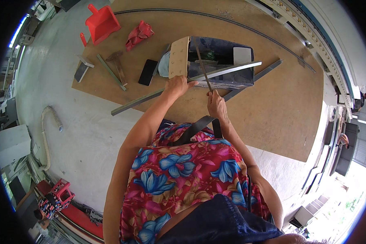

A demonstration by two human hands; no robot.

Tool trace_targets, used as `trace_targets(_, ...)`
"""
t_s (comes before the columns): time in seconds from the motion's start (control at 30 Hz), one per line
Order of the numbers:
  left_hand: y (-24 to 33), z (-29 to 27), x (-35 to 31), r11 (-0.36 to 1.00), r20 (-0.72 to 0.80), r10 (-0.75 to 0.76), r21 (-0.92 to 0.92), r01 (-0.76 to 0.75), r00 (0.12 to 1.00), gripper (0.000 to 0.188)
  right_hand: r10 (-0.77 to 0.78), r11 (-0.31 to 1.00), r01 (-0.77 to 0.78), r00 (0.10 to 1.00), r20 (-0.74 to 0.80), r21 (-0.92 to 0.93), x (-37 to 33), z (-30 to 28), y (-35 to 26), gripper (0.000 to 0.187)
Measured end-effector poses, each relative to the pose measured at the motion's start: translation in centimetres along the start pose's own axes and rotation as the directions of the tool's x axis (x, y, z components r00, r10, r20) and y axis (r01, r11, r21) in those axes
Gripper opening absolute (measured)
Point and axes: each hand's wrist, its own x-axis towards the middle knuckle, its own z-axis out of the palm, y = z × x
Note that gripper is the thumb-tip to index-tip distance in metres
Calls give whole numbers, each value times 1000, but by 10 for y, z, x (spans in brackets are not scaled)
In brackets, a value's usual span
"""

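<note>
My left hand is closed around a long grey metal bar, thumb stretched along it. The bar slants up to the right, and its far part passes over the open box. In my right hand is the near end of a long, thin brown file. The file crosses the bar just right of my left hand and points away over the box. Whether the two touch cannot be made out. Dark and green things lie inside the box, partly hidden, and a beige dotted panel forms its left side.
On the brown board lie a black phone, a hammer, a narrow metal strip, a red cloth and a second bar beside the box. A red dustpan stands at the far left edge.
</note>
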Motion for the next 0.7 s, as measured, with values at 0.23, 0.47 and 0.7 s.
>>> trace_targets(0.23,0,-2,1,998,20,-41,-48,42,999,76,31,999,-30,999,27,-35,3,7,5,23)
trace_targets(0.47,-1,3,1,999,-30,-5,-31,5,1000,73,10,989,-8,1000,18,-146,34,10,-11,22)
trace_targets(0.7,-10,11,6,998,-28,4,-58,-6,1000,72,82,988,-70,993,85,-141,-3,3,-3,22)
